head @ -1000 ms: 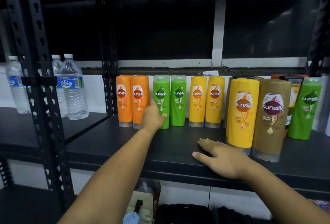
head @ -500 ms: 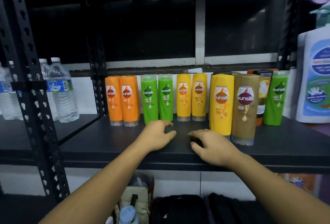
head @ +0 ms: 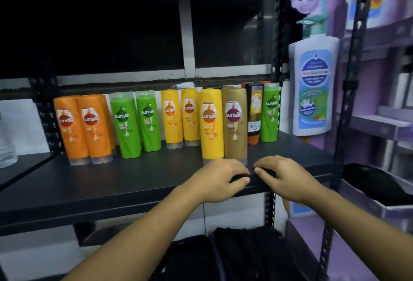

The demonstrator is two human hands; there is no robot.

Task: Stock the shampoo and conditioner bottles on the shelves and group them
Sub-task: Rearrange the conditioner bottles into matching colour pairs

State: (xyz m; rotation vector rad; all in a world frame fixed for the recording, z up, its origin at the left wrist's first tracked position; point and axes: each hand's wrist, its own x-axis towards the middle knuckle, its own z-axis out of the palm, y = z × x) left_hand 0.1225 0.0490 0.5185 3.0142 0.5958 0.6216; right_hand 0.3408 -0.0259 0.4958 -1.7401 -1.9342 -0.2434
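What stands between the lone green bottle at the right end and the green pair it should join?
Between the lone green bottle and the green pair stand the dark tube, brown bottle, big yellow bottle and two small yellow bottles.

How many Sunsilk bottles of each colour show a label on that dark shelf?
Orange bottles: 2
Green bottles: 3
Yellow bottles: 3
Brown bottle: 1
Total: 9
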